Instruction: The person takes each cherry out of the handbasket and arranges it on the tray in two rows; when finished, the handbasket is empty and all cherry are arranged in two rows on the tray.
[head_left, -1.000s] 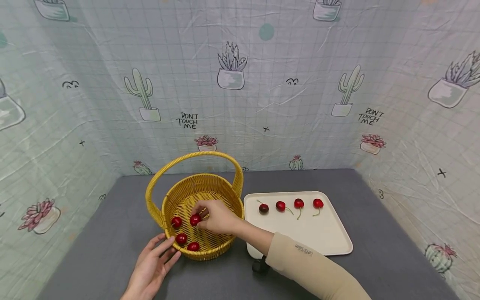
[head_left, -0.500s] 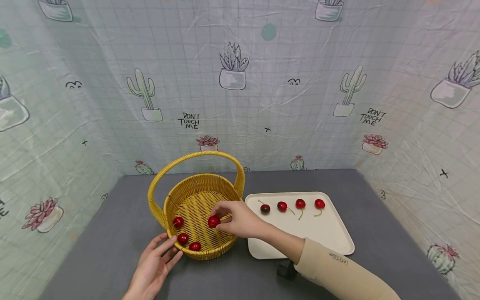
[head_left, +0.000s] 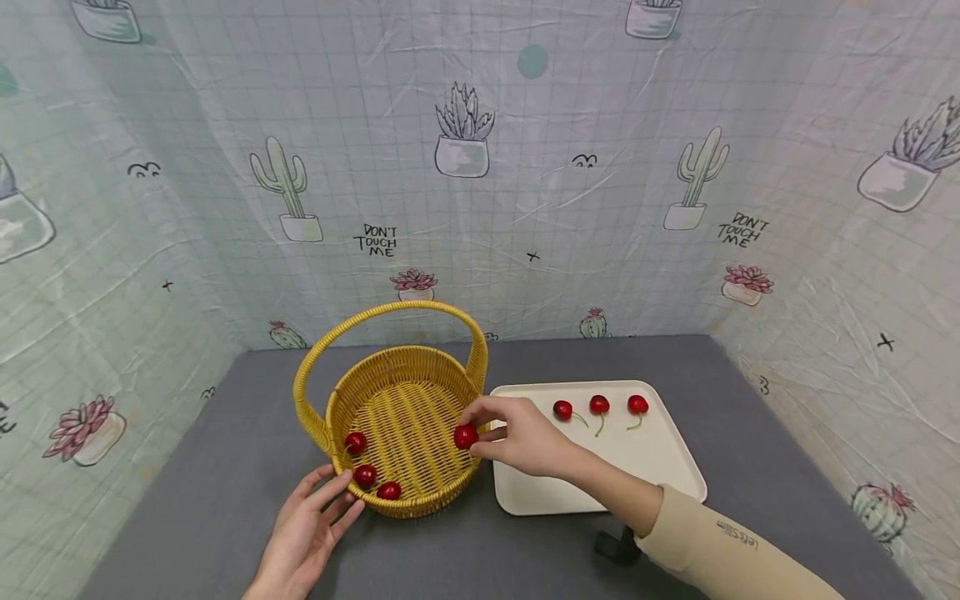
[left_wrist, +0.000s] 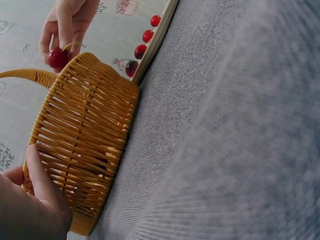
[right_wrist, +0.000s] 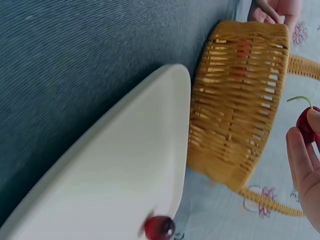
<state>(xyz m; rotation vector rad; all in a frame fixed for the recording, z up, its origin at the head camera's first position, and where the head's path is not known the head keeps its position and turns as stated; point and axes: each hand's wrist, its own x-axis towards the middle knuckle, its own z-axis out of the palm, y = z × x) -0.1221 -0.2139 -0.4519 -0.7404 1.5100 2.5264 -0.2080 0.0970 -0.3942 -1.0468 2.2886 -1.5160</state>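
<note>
The right hand pinches a dark red cherry between thumb and fingers at the right side of the yellow wicker basket. A green stem curves from this cherry in the right wrist view. At the basket's near left rim, the left hand holds the edge; in the left wrist view one finger lies along the outside weave. Three cherries lie inside the basket near that hand. The right hand partly covers the cream tray, hiding its leftmost cherry in the head view.
Several cherries lie in a row along the tray's far side; a dark one shows in the right wrist view. The basket's tall arched handle stands upright. Grey cloth covers the table, with a patterned curtain behind.
The right hand has moved rightward with the cherry, from above the basket's middle to its right rim, and now covers the tray's leftmost cherry. The left hand stays at the rim.
</note>
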